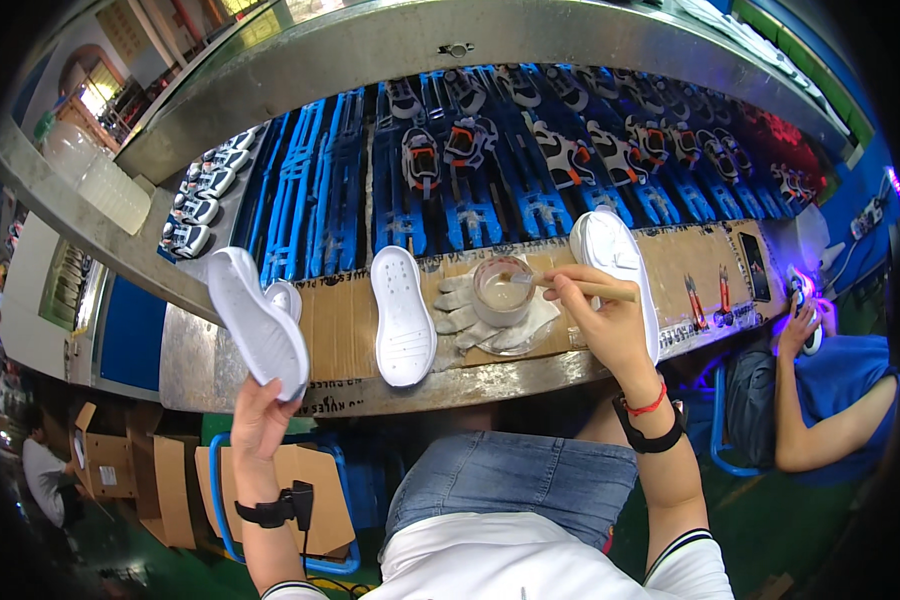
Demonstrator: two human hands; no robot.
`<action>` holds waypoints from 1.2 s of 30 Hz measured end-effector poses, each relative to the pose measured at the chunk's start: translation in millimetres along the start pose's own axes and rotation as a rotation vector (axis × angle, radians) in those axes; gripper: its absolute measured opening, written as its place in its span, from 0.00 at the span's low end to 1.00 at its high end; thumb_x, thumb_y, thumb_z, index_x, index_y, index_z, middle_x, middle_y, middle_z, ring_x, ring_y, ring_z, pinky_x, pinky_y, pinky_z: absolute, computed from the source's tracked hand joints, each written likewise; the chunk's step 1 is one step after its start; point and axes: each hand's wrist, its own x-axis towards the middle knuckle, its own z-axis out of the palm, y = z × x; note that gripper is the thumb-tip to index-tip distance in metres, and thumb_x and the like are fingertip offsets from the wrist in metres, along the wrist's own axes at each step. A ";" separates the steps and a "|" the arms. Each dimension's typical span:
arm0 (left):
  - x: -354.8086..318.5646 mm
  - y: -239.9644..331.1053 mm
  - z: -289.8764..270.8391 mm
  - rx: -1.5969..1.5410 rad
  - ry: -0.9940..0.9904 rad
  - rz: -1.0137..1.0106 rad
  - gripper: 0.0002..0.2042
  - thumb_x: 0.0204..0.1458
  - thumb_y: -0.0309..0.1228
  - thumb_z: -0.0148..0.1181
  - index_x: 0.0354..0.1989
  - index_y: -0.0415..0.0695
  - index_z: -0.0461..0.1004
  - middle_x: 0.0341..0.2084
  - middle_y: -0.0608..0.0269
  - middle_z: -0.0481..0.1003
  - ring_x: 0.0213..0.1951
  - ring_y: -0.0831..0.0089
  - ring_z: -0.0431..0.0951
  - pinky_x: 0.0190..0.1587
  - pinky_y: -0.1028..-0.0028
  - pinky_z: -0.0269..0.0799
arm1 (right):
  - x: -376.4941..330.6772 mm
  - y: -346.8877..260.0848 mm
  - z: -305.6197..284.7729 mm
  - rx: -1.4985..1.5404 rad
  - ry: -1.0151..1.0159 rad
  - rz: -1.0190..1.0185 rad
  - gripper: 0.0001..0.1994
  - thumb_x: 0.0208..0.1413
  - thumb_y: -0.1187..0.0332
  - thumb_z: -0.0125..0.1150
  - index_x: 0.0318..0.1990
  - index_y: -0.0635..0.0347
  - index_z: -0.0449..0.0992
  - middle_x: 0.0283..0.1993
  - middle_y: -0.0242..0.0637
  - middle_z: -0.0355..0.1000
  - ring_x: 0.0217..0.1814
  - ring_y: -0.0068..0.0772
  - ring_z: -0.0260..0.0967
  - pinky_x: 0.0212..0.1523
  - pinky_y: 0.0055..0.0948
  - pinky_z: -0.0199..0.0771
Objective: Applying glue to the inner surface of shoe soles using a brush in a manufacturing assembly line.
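My left hand (263,412) grips the heel end of a white shoe sole (255,325), held tilted up at the bench's left end. Between my right hand's (602,318) fingers is a brush (610,291) with a pale wooden handle. Its bristle end reaches the cup (498,303) of whitish liquid; whether it dips in I cannot tell. Under the cup lie pale work gloves (460,308). Another white sole (405,318) rests flat on the cardboard, left of the gloves. More white soles (615,250) lie behind my right hand, partly covered by it.
Blue conveyor racks (310,190) with several sneakers (422,160) run behind the cardboard-covered bench (355,295). Red-handled tools (695,300) and a dark phone (753,266) lie at the right. A co-worker in blue (840,400) sits there, holding a shoe. Left stands a plastic jug (95,175).
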 end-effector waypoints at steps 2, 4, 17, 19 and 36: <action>2.4 -12.6 26.7 0.028 -0.065 -0.049 0.27 0.49 0.22 0.57 0.59 0.38 0.56 0.48 0.53 0.69 0.44 0.67 0.77 0.40 0.69 0.81 | 0.0 1.9 -1.9 -0.035 -0.049 0.078 0.09 0.55 0.71 0.58 0.35 0.69 0.80 0.32 0.40 0.78 0.31 0.22 0.75 0.31 0.18 0.71; 4.7 -24.6 59.8 0.083 -0.071 -0.011 0.27 0.49 0.21 0.57 0.59 0.39 0.55 0.48 0.52 0.70 0.45 0.65 0.77 0.39 0.69 0.82 | -1.6 2.4 -2.8 -0.066 -0.094 0.157 0.09 0.55 0.72 0.57 0.36 0.70 0.79 0.31 0.41 0.78 0.33 0.21 0.75 0.32 0.17 0.72; 14.6 -64.1 157.5 0.275 -0.135 0.293 0.21 0.50 0.16 0.56 0.53 0.34 0.60 0.44 0.52 0.72 0.44 0.71 0.76 0.43 0.74 0.77 | -25.0 -18.6 -19.9 0.222 0.016 0.139 0.10 0.58 0.71 0.55 0.39 0.71 0.77 0.31 0.40 0.77 0.30 0.26 0.76 0.32 0.20 0.72; 13.9 -65.7 161.6 0.284 -0.130 0.330 0.19 0.50 0.16 0.56 0.52 0.34 0.62 0.43 0.52 0.73 0.43 0.72 0.76 0.44 0.77 0.74 | -37.2 -40.2 -20.2 0.347 0.005 0.139 0.09 0.57 0.73 0.54 0.38 0.71 0.77 0.32 0.43 0.77 0.30 0.29 0.76 0.32 0.21 0.72; -0.4 -59.9 169.4 0.415 -0.155 0.390 0.23 0.52 0.19 0.56 0.56 0.31 0.59 0.40 0.52 0.75 0.41 0.73 0.77 0.43 0.76 0.74 | -47.9 -50.6 -11.4 0.150 -0.224 -0.028 0.07 0.51 0.77 0.55 0.32 0.69 0.80 0.25 0.38 0.78 0.26 0.23 0.71 0.28 0.22 0.69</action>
